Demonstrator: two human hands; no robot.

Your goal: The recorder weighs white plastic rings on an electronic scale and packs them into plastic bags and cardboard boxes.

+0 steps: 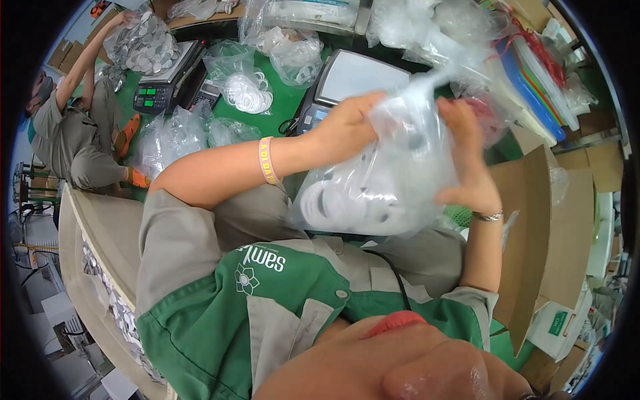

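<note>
I hold a clear plastic bag [380,187] full of white rings up in front of my chest. My left hand [347,123] grips the bag's upper left side, and a pale wristband sits on that wrist. My right hand [470,163] clasps the bag's right edge, fingers partly behind the plastic, with a metal bracelet on the wrist. The bag's top is bunched between both hands. A grey weighing scale [353,73] stands on the green table just beyond the bag.
More bags of white rings [247,90] lie across the green table [287,100]. A second scale [167,80] stands at the left, where another person [80,127] reaches into a bag. An open cardboard box [553,227] is at my right. Stacked folders [533,87] lie far right.
</note>
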